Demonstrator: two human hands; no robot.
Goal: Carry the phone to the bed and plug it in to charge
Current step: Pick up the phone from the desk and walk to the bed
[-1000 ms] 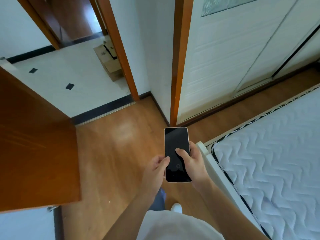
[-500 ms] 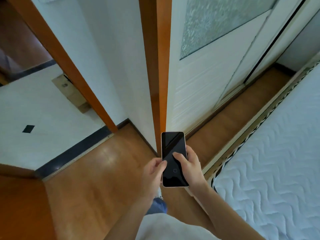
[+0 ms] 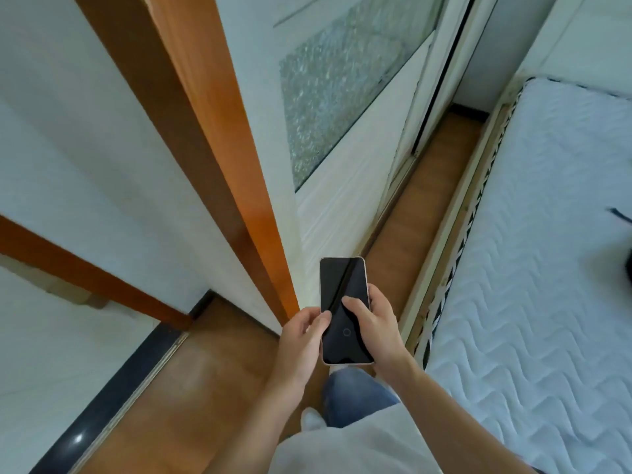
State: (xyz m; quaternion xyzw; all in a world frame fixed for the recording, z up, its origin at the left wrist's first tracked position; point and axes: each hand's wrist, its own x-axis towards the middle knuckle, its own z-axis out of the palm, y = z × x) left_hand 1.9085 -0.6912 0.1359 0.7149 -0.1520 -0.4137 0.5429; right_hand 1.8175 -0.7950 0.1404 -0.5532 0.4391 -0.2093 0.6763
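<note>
In the narrow strip of wooden floor (image 3: 424, 213) between a white sliding door (image 3: 342, 206) and the bed (image 3: 533, 268), a person stands holding the phone (image 3: 343, 302) in front of the body. The phone lies face up, screen dark, its long axis pointing away from the person and roughly parallel to the bed's near edge. The right hand (image 3: 379, 330) cradles the lower right side of the phone from beneath, thumb laid across the glass; this grip is clenched on the phone. The left hand (image 3: 301, 340) steadies the lower left edge, thumb tip touching the screen's margin, so it too grasps the phone. The bed lies to the right of both hands, its quilted mattress nearer the right hand than the left. A dark object, partly cut off at the right border, rests on the mattress (image 3: 547, 336); whether it is a charger or cable cannot be told. Judged from this arrangement, the carrying step is in hand: the phone has not reached the bed surface, and the coming move calls for a rightward turn toward the mattress.
</note>
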